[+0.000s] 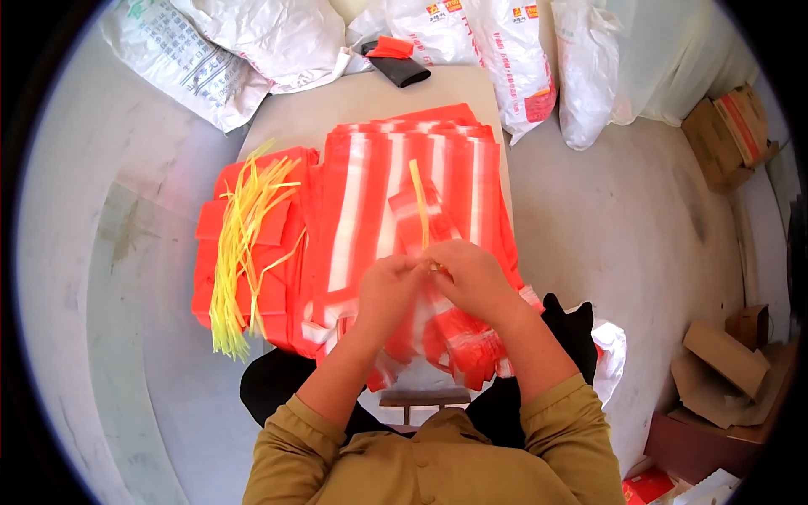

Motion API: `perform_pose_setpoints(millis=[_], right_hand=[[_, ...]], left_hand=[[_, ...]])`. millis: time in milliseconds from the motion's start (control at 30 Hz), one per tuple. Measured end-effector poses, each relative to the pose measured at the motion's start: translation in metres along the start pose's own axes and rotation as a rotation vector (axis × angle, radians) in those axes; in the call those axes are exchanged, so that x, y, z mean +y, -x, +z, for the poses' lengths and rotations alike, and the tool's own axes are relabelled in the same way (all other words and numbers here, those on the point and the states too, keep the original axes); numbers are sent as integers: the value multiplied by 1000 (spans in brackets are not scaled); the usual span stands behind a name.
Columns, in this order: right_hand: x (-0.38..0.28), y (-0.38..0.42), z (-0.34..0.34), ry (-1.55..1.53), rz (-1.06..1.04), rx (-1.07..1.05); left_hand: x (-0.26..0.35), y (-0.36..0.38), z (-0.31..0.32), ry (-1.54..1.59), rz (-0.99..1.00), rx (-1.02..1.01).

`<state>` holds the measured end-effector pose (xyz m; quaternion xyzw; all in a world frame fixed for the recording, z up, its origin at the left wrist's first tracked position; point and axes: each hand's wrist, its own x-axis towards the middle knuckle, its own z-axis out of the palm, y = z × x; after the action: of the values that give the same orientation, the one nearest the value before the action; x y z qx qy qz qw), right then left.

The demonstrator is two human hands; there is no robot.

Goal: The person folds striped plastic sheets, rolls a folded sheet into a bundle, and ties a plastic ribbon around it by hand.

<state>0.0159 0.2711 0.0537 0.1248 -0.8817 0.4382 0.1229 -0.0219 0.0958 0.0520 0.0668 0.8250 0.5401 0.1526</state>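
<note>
My left hand (390, 288) and my right hand (473, 279) meet fingertip to fingertip over the table, both closed in a pinch. Between them they grip a yellow plastic strip (419, 200), one end of which stretches away from my fingers. Under the hands lies a gathered bundle of red-and-white striped plastic bags (442, 217), its loose lower part fanned toward my lap. It rests on a flat stack of striped bags (347, 187). My fingers hide the middle of the bundle and the strip's other end.
Left of the stack, folded red bags (220, 284) carry a bunch of yellow strips (252, 202). A black roll (399, 71) with a red piece on it lies at the table's (295, 109) far edge. White sacks (268, 38) stand behind; cardboard boxes (715, 370) sit right.
</note>
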Motion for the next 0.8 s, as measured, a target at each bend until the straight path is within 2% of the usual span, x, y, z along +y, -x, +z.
perform_pose_setpoints(millis=[67, 200, 300, 367, 567, 667, 767, 800], right_hand=[[3, 0, 5, 115, -100, 91], [3, 2, 9, 158, -105, 110], [4, 3, 11, 47, -53, 85], [7, 3, 14, -1, -42, 77], [12, 2, 8, 44, -154, 57], [-8, 2, -1, -173, 141, 19], [2, 3, 2, -425, 276, -61], [3, 2, -1, -383, 233, -90]], left_hand=[[-5, 3, 1, -121, 95, 12], [-8, 10, 1, -336, 352, 15], [-4, 16, 3, -237, 213, -33], [-7, 17, 4, -180, 194, -32], [-14, 17, 9, 26, 105, 5], [-14, 16, 8, 93, 76, 19], [-12, 12, 9, 146, 35, 18], [-12, 10, 9, 168, 21, 17]])
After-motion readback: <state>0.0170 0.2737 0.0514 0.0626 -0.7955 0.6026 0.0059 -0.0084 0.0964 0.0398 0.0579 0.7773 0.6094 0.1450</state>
